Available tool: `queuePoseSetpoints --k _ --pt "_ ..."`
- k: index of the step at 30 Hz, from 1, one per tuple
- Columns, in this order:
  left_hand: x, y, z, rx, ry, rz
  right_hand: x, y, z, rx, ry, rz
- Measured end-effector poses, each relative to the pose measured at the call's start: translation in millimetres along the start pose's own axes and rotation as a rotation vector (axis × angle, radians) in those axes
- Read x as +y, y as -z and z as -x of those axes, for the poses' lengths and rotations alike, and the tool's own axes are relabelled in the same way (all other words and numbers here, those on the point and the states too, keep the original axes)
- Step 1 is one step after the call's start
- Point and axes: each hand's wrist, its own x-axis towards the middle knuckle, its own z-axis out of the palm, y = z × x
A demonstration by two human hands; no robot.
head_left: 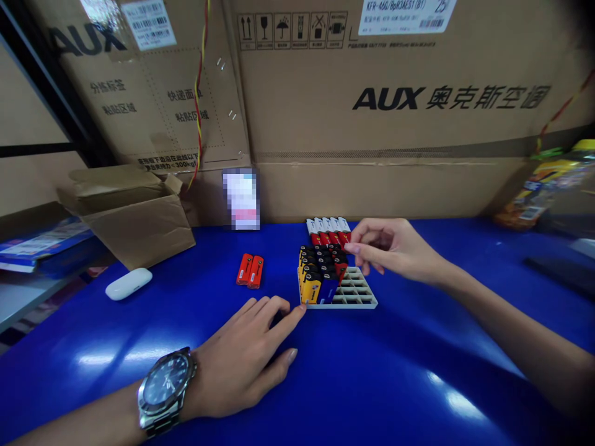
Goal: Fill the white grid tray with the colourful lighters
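A pale grid tray (357, 305) sits on the blue table with rows of small upright pieces with black tops, shaped like batteries or lighters. Yellow pieces (310, 290) fill the left side, blue pieces (328, 288) stand beside them, and a red piece (341, 271) is on their right. My left hand (253, 353) holds nothing, its index fingertip on the tray's front left corner and thumb apart. Over the tray's back, my right hand (388, 248) has thumb and fingers pinched near the red pieces; what is between them is hidden.
White pieces (328, 225) line up behind the tray. Two red-orange pieces (250, 271) lie to its left. A white mouse (129, 284), an open carton (139, 223) and a blurred-out screen (241, 198) stand further left. A bottle (534, 189) is at right; large cardboard boxes (395, 142) form the back.
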Motion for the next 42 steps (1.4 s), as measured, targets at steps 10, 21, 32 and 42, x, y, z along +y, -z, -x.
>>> queuePoseSetpoints --k 10,21,32,42 --pt "0 0.7 1 0.021 0.000 -0.021 -48 -18 -60 -0.110 0.315 0.482" --pt "-1 -0.4 1 -0.002 0.026 -0.028 -61 -130 -133 -0.885 0.173 0.936" --pt "0 1.7 1 -0.026 0.011 -0.048 -28 -90 -160 -0.842 0.042 0.960" --pt "-1 2.1 2 -0.024 0.017 -0.031 7 -61 -167 -0.663 -0.007 0.912"
